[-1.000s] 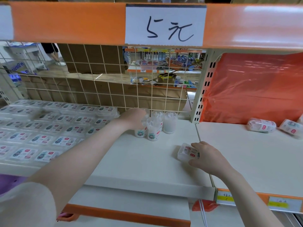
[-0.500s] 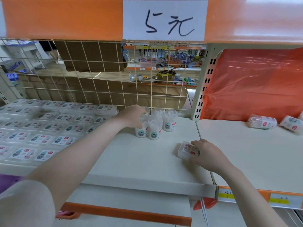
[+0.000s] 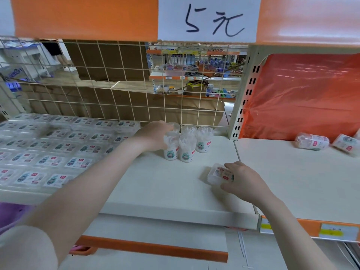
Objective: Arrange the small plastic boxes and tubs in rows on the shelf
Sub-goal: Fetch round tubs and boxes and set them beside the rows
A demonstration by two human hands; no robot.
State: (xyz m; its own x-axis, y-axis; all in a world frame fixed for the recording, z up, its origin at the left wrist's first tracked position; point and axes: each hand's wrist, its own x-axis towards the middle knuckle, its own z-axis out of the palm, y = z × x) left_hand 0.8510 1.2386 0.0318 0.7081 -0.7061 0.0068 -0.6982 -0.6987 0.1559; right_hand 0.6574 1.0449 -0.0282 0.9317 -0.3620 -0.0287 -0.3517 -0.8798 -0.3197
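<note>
A small clear plastic box (image 3: 217, 173) with a red-and-white label lies flat on the white shelf (image 3: 155, 182), near its right edge. The right hand (image 3: 243, 180) covers the box's right side, fingers curled over the lid and thumb against the near edge, so it holds the box against the shelf.

Further back stands a tight cluster of clear round tubs (image 3: 188, 142) — upright, each packed with white cotton swabs standing on end, each with a cartoon label low on its wall. The left hand (image 3: 153, 136) reaches in from the left and grips the front-left tub (image 3: 171, 147), fingers wrapped round its upper part; that tub touches the one beside it.

To the left, rows of flat labelled boxes (image 3: 48, 149) cover the shelf, lying edge to edge; what they hold cannot be made out. Behind them rises a white wire grid (image 3: 120, 90).

On the neighbouring shelf (image 3: 292, 182) to the right, two more tubs (image 3: 311, 141) lie on their sides near an orange plastic sheet (image 3: 303, 94). Overhead, a handwritten price sign (image 3: 208, 18) is fixed to an orange rail (image 3: 83, 16).
</note>
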